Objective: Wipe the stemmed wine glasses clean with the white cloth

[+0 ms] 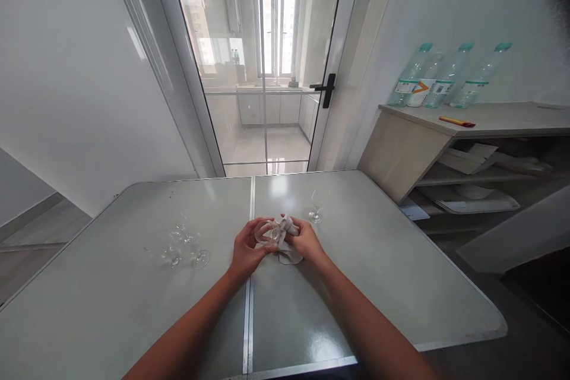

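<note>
your left hand (250,249) is at the centre of the table, its fingers curled and clamped around a clear, round-rimmed drinking glass (266,233). your right hand (309,241), at three o'clock from that glass, has its fingers pinched together on a bunched, off-white fabric cloth (289,257). the cloth presses up against the glass, and a loose fold hangs below, toward six o'clock; you cannot tell whether any of it is tucked inside.

at two o'clock from your hands, a single clear stemmed glass (315,215) stands on the pale grey-green, glossy table (369,285). at nine o'clock, well apart from your left hand, is a group of clear stemmed glasses (182,236), too faint to count surely. a silver metal strip (248,320) runs from twelve to six under your left hand. between one and two, clear plastic bottles with green caps (445,80) stand on a wood-grain shelf unit (409,136).
</note>
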The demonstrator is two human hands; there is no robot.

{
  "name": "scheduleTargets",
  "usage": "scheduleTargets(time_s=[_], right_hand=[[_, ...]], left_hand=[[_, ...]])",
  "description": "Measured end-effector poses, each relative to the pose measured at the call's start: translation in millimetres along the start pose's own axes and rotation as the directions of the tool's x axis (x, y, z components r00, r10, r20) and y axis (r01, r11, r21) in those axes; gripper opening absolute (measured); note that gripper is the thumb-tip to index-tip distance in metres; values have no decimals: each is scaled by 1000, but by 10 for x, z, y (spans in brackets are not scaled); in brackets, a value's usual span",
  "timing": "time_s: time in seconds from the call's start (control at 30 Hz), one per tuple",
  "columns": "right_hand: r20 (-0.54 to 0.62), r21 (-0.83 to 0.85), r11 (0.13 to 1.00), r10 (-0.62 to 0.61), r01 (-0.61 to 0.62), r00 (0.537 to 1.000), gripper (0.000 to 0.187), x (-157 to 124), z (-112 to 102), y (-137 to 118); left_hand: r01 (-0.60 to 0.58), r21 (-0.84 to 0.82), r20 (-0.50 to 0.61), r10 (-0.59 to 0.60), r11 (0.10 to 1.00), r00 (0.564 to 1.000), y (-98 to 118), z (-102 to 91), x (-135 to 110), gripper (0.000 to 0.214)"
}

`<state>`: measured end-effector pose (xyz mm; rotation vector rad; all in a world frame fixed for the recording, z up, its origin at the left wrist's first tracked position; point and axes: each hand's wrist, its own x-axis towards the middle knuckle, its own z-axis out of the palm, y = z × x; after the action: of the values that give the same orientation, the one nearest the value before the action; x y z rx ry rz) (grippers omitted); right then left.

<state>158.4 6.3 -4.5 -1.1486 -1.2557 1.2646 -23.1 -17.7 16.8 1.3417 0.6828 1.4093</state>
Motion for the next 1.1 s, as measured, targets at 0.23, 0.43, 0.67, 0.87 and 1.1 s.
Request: scheduleTargets(time_s=[0.23, 0.43, 0.67, 0.87, 1.1], right_hand=[[-119, -471, 846, -340, 248, 933, 26, -132, 11, -269], [90, -130, 959, -242, 252, 966, 27, -243, -22, -500], [53, -539, 836, -90, 104, 995, 45, -289, 93, -440], [159, -695, 699, -82, 171, 984, 20, -288, 210, -304], [110, -720, 686, -40, 107, 993, 18, -282, 191, -286]], left_hand=[[-34, 28, -113, 37, 999, 993, 9, -31, 46, 60], [-38, 158, -264, 79, 987, 961, 34, -53, 59, 58], [-18, 242, -195, 66, 970, 979, 11, -69, 28, 62], [-31, 300, -9, 36, 953, 999, -59, -70, -9, 64], [-43, 309, 100, 12, 950, 995, -73, -6, -37, 61]])
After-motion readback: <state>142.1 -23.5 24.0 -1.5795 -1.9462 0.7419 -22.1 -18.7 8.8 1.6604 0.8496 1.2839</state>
